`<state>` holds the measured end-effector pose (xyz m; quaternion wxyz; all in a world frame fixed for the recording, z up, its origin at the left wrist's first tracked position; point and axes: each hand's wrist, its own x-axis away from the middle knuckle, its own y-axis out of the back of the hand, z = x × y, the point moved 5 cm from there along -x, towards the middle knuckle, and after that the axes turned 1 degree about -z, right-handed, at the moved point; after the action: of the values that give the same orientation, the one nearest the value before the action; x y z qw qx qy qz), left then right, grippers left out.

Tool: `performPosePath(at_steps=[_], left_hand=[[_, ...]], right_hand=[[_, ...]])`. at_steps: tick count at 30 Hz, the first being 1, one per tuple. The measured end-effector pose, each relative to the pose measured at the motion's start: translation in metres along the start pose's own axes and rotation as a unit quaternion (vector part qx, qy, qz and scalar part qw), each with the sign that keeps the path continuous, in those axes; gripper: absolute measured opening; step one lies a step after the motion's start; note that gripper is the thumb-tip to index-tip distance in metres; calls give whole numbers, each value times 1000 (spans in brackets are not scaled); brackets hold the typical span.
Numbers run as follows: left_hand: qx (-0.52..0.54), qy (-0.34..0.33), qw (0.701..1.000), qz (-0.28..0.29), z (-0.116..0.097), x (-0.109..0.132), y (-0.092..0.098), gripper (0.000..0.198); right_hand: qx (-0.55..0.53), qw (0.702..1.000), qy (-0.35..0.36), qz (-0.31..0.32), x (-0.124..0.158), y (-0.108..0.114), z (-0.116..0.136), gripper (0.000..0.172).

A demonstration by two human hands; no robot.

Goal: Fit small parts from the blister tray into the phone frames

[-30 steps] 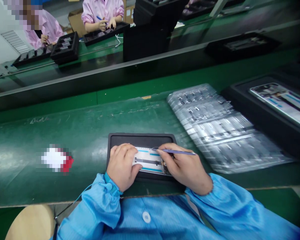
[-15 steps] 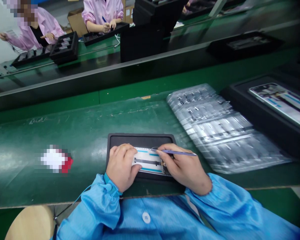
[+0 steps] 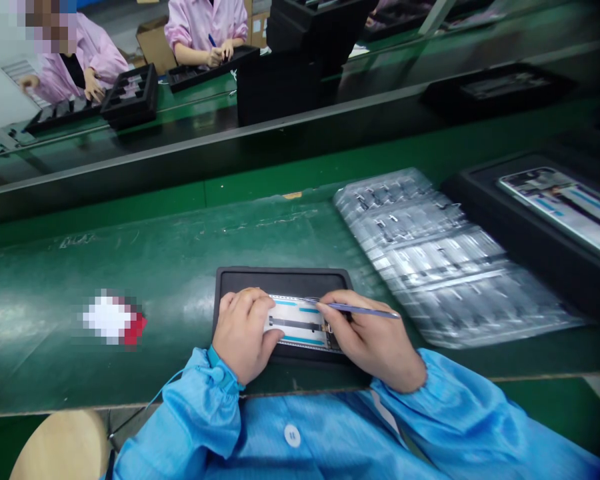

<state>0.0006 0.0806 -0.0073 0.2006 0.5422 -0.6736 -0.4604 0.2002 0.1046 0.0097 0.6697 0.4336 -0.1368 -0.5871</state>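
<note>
Black tray, on green counter: one white panel, blue-stripped, lying between the hands. Left hand: grip clasped over panel's left end. Right hand: grip pinching slim purple tool at panel's far edge; hand and tool slightly farther right than half a second ago. Clear plastic tray: rows of small parts, apparently; glare obscures them. Black foam tray, right: one similar panel. Far-left black box: pale pieces.

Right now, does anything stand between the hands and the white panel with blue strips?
Nothing visible blocks the left hand, which rests on the left end of the white panel. At the right hand, only its thin purple tool comes between, near the panel's far edge.
</note>
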Motion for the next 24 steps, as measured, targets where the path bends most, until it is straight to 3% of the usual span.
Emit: performPosePath(at_steps=[7,10,13,17,19,24], left_hand=[[8,3,1000,1,1,-1,0,42],[18,5,1000,-22,1,2,0,43],[44,17,996,-76,4,5,6,40],[80,33,984,-154,6,9,23,29],[83,37,979,-183,7,11,33,26],[70,54,968,-234,6,23,57,22]], right_hand=[[8,999,44,-18,-1,-4,4,13],[-14,999,31,-29,2,6,1,9],[-40,995,87,-42,15,25,5,11],[25,980,187,63,43,26,17,35],[83,969,201,116,51,17,21,32],[142,951,220,165,50,-3,25,21]])
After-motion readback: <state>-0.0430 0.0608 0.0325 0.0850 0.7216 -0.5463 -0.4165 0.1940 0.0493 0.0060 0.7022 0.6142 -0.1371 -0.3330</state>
